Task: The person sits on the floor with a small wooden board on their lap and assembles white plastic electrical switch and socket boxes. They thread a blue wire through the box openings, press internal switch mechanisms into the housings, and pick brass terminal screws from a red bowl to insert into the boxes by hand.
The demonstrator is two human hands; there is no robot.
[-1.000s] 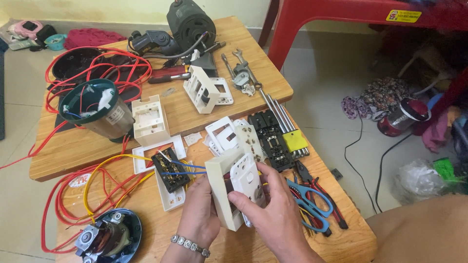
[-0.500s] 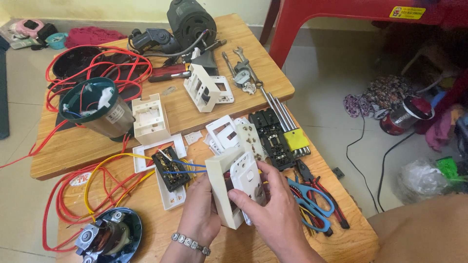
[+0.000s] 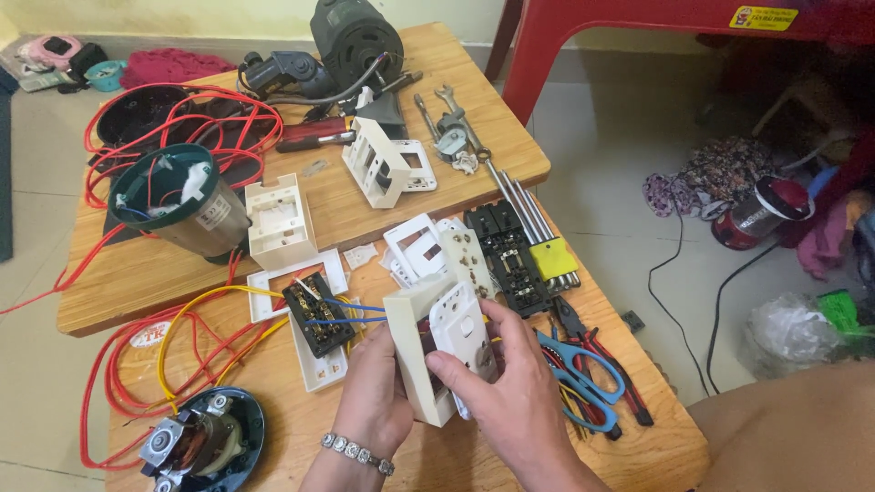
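Work in hand: we hold a cream switch box (image 3: 421, 351) upright over the near wooden table (image 3: 638, 437), with a white switch plate (image 3: 467, 339) set against its open front.
Left hand (image 3: 378, 401): our fingers are curled round the back and lower side of the box, gripping it; a beaded bracelet (image 3: 357, 453) sits on the wrist.
Right hand (image 3: 510, 401): our thumb and fingertips pinch the plate against the box.
Done so far: we judge the plate to be partly seated, not yet flush; blue wires (image 3: 351, 314) run from the box to a black switch block (image 3: 317, 314) lying on a white frame just left of it.
Left to do: the wired block looks unmounted, and more white frames (image 3: 415, 246) and black blocks (image 3: 506, 255) lie loose behind the box.
Labels near us: a round white sticker with red print (image 3: 149, 335) on the table's left edge, under red wire (image 3: 118, 392).
Labels farther off: a pale rectangular label (image 3: 215, 211) on the side of a green-rimmed metal can (image 3: 178, 202); a yellow rectangular sticker (image 3: 762, 16) on the red plastic chair (image 3: 638, 27).
Packages: a crumpled clear plastic bag (image 3: 793, 333) on the floor at right.
Tools: blue scissors (image 3: 583, 383) lie just right of our hands.
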